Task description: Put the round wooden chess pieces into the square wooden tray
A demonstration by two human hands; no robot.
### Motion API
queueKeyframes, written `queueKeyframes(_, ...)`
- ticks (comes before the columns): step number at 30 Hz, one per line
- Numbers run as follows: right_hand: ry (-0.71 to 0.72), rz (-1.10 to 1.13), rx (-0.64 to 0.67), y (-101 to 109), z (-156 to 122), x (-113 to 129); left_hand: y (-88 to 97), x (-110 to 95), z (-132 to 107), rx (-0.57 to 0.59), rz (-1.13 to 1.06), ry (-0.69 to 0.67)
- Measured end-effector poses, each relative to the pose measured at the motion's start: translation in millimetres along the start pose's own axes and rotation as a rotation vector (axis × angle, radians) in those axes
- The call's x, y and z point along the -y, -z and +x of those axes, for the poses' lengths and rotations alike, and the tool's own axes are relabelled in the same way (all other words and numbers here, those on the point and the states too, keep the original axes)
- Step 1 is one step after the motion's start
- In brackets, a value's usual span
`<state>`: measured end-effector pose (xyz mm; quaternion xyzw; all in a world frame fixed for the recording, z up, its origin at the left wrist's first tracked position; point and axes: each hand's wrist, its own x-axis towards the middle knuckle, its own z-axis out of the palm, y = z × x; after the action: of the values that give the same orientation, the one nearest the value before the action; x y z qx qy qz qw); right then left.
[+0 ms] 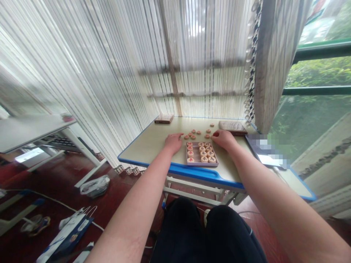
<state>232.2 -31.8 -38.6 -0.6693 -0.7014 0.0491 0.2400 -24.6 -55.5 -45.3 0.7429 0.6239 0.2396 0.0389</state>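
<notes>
Head view: tray (202, 164) of round pieces (203, 153) between flat left hand (173, 141) and right hand (223, 138), grip unclear.

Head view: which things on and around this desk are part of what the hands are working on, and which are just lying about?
In hand:
- left hand, by the loose round pieces
- right hand, its grip on a piece I cannot make out
- tray, partly filled with pieces

Lying about:
- two flat wooden boxes at the desk's far edge
- plastic bag and paper bag on the floor
- white table at left
</notes>
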Motion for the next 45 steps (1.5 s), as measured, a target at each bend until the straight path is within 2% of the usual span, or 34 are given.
queueKeyframes(6, 0.012, -0.003, -0.002, 1.0, -1.6, -0.8, 0.7, 0.4, -2.3, -0.018, -0.029, 0.02)
queueKeyframes(11, -0.001, 0.035, -0.037, 12.5, -6.9, 7.4, 0.6, 1.4, -1.6, -0.019, -0.05, 0.029)
queueKeyframes(15, 0.135, 0.194, -0.095, 26.0, -21.7, 29.1, 0.7, 1.2, -0.9, -0.021, -0.056, 0.038)
queueKeyframes(17, 0.265, 0.287, -0.029, 32.4, -33.5, 44.2, 0.8, 0.7, -1.0, -0.019, -0.059, 0.049)
queueKeyframes(21, 0.524, 0.349, 0.199, 41.3, -56.7, 70.1, 0.0, 0.9, -0.9, -0.025, -0.066, 0.053)
queueKeyframes(24, 0.673, 0.33, 0.333, 43.4, -66.2, 78.8, -1.4, 2.4, -0.3, -0.038, -0.07, 0.04)
queueKeyframes(26, 0.723, 0.307, 0.385, 42.6, -68.6, 80.2, -1.8, 2.9, -0.1, -0.044, -0.07, 0.03)
queueKeyframes(37, 0.74, 0.284, 0.424, 30.9, -73.5, 83.3, -0.4, 1.2, -0.9, -0.031, -0.07, 0.052)
queueKeyframes(45, 0.752, 0.274, 0.452, 32.1, -72.6, 82.0, -3.0, 4.0, 1.4, -0.027, -0.064, 0.044)
